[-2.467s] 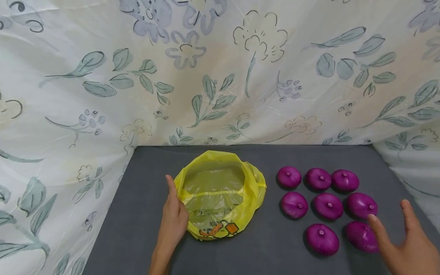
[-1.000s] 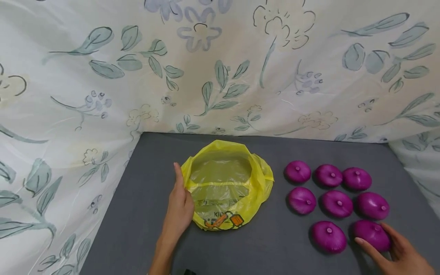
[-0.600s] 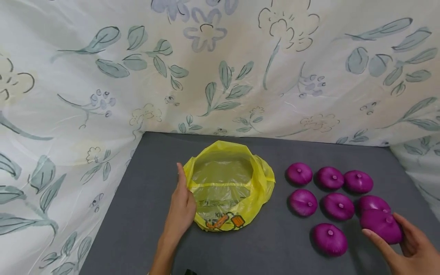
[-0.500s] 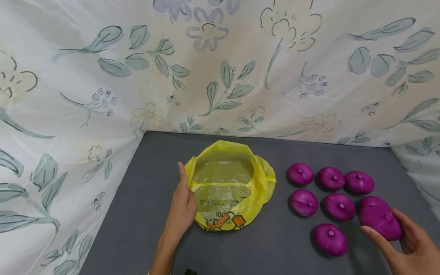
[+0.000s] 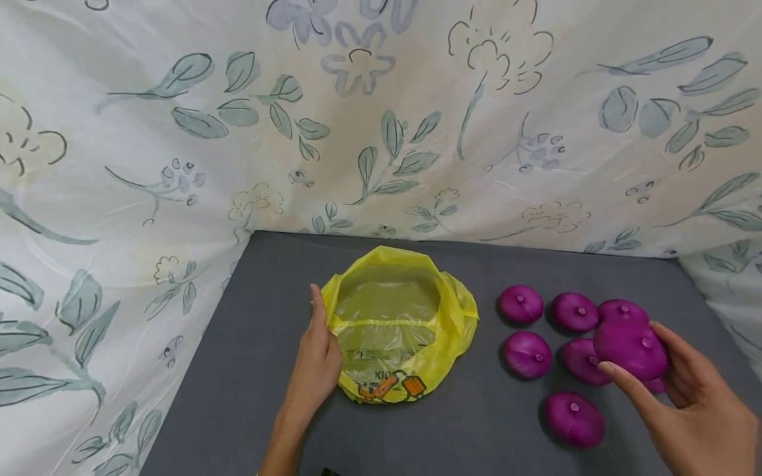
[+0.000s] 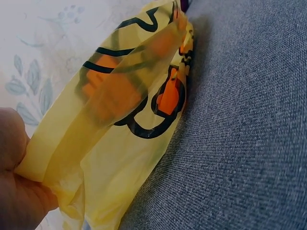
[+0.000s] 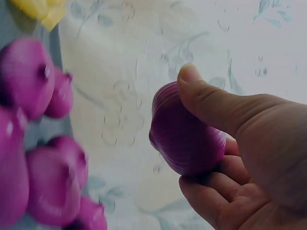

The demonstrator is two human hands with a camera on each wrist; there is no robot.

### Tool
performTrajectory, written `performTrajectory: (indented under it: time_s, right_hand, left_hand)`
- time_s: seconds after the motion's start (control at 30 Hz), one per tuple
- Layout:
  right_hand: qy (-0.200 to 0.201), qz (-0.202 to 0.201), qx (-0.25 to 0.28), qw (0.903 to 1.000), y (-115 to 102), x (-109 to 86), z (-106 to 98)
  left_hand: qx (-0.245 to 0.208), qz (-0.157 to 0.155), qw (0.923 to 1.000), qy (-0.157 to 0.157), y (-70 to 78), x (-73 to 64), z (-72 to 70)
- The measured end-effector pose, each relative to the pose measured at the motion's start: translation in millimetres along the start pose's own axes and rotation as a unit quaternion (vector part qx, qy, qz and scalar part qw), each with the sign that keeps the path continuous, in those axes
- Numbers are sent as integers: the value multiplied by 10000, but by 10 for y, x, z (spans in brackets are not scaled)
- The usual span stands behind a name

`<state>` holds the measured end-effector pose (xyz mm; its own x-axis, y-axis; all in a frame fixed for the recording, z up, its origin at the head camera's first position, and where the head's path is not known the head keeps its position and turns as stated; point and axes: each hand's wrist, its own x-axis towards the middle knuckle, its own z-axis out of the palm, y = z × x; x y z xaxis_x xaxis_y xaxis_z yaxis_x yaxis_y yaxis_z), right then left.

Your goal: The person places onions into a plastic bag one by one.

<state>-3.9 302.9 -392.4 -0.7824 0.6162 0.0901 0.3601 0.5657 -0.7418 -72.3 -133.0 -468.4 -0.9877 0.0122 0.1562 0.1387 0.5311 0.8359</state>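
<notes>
Raised above the other onions, a purple onion [image 5: 630,347] is gripped between the thumb and fingers of my right hand [image 5: 693,390]. The right wrist view shows the same onion [image 7: 187,129] held off the surface. My left hand [image 5: 315,360] holds the left rim of a yellow plastic bag [image 5: 443,330], whose mouth gapes toward me. In the left wrist view the bag's edge [image 6: 67,158] is pinched by the left hand [image 6: 21,187]. I see no onion inside the bag. The held onion partly covers those behind it.
Right of the bag, several purple onions lie in loose rows, among them a back-left onion [image 5: 520,305] and a front onion [image 5: 574,419]. They rest on a dark grey cloth surface [image 5: 476,430]. A floral curtain [image 5: 381,132] hangs behind and at the sides.
My right hand reached the front-right onion, took hold of it, lifted it, and carried it up and leftward over the others. The left hand kept its hold on the bag. The head view shifted slightly.
</notes>
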Motion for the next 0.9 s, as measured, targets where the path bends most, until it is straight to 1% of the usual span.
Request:
performTrajectory:
  time_s: [0.13, 0.27, 0.43, 0.57, 0.67, 0.8, 0.9]
  right_hand:
    - [21, -210, 66, 9998, -197, -55, 27]
    - [-2, -514, 356, 9980, -349, -99, 48]
    - [-28, -1072, 475, 9931, -528, -140, 109]
    - [-173, -1644, 808, 9829, -700, -195, 177]
    - [-395, -2022, 1182, 9714, -820, -225, 219]
    - [-569, -2345, 1352, 9610, -938, -238, 293]
    - [-641, -2507, 1387, 9559, -1005, -250, 357]
  left_hand:
    - [-26, 5, 10000, -31, 3, 1, 6]
    - [5, -25, 10000, -69, 0, 3, 5]
    - [71, -51, 10000, -41, -12, 3, -13]
    - [24, -52, 10000, -76, -18, 4, -23]
    - [52, -8, 9999, -100, -24, 0, -24]
    - [81, 43, 9999, -127, -32, 1, -23]
    - [63, 59, 9999, -135, -37, 2, -29]
